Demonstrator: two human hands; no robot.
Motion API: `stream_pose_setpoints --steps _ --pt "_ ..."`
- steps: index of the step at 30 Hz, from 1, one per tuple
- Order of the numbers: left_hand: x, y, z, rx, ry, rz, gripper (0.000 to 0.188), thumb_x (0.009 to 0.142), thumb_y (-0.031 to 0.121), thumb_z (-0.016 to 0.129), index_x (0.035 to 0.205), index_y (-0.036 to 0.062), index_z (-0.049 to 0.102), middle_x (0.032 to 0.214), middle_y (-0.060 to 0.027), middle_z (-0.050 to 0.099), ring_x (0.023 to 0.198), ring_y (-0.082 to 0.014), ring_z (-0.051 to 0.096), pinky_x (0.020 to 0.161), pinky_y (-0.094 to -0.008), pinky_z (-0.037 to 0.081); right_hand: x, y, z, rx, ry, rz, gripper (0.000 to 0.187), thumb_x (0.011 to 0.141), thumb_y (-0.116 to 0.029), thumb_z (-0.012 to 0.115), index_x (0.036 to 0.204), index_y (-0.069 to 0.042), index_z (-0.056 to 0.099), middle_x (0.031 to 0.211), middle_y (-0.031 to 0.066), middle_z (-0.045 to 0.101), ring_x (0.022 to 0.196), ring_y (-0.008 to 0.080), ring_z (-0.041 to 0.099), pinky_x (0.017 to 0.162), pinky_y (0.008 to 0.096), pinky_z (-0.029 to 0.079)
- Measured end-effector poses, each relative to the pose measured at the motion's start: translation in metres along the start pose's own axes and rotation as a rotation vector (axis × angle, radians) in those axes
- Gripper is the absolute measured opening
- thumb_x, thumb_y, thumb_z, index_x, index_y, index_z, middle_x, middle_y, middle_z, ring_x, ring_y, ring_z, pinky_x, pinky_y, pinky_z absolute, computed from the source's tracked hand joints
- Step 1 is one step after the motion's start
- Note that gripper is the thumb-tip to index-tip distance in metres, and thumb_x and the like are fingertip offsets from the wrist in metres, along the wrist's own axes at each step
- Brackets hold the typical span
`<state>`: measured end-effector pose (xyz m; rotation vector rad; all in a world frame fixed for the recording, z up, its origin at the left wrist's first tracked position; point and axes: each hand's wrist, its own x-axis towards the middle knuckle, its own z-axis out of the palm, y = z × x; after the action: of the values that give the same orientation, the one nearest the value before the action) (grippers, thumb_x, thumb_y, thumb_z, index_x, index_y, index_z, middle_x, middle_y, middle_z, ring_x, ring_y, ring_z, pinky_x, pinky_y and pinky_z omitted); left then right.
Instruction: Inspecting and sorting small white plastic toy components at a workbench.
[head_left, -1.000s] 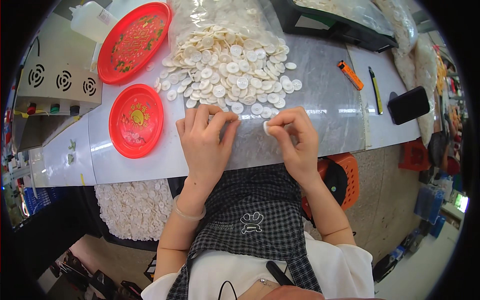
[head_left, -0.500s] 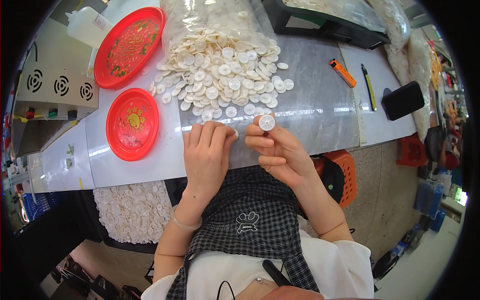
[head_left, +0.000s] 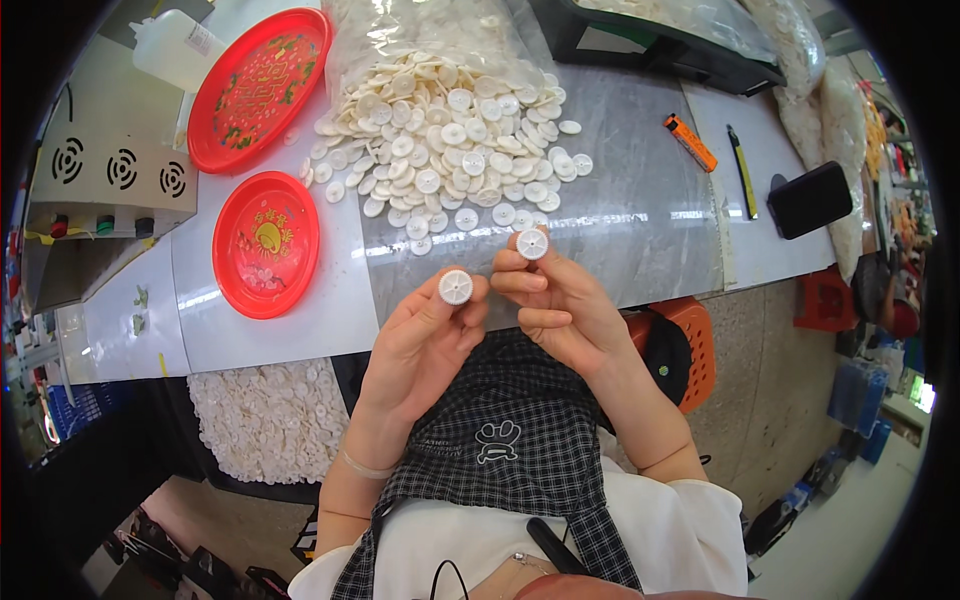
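Between the thumb and fingers of my left hand [head_left: 415, 335] is a round white plastic gear [head_left: 455, 287], its spoked face turned up. My right hand [head_left: 565, 305] pinches a second white gear [head_left: 532, 243] a little higher and to the right. Both hands hover over the near edge of the grey table, apart from each other. Just beyond them lies a heap of the same white gears [head_left: 450, 140], spilling from a clear plastic bag [head_left: 430, 30]. A few loose gears lie at the heap's near edge, close to my fingers.
Two red plates [head_left: 225, 245] [head_left: 200, 130] stand left of the heap, beside a metal box with knobs [head_left: 120, 190]. At right lie an orange box cutter [head_left: 690, 143], a yellow-black knife [head_left: 742, 170] and a black phone [head_left: 810, 200]. A bin of white pieces [head_left: 265, 420] sits below the table edge.
My left hand has turned over and drawn back slightly toward me, bringing its gear face into sight. My right hand stays almost still with its gear.
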<state>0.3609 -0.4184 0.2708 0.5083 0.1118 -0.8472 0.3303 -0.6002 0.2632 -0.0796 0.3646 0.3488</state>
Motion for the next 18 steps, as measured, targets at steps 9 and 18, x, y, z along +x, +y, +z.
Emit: stream_pose_setpoints --steps 9,18 --pt "0.003 -0.002 -0.009 -0.114 -0.055 -0.044 0.026 0.098 0.02 0.051 0.119 0.0039 0.052 0.109 -0.0038 0.052 0.091 -0.0131 0.044 0.075 -0.0243 0.04 -0.013 0.002 0.015 -0.485 0.119 -0.229 0.018 0.1 -0.024 0.049 0.109 -0.008 0.05 0.105 0.0027 0.054 0.086 0.0094 0.052 0.06 0.0207 0.044" --pt "0.0 -0.004 -0.018 -0.166 -0.09 -0.07 0.025 0.098 0.021 0.054 0.114 0.0025 0.057 0.113 -0.0055 0.059 0.09 -0.0128 0.05 0.077 -0.0261 0.043 -0.015 -0.003 0.009 -0.718 0.084 -0.434 0.022 0.101 -0.028 0.045 0.104 -0.007 0.052 0.098 0.0034 0.055 0.075 0.0069 0.048 0.054 0.0178 0.034"
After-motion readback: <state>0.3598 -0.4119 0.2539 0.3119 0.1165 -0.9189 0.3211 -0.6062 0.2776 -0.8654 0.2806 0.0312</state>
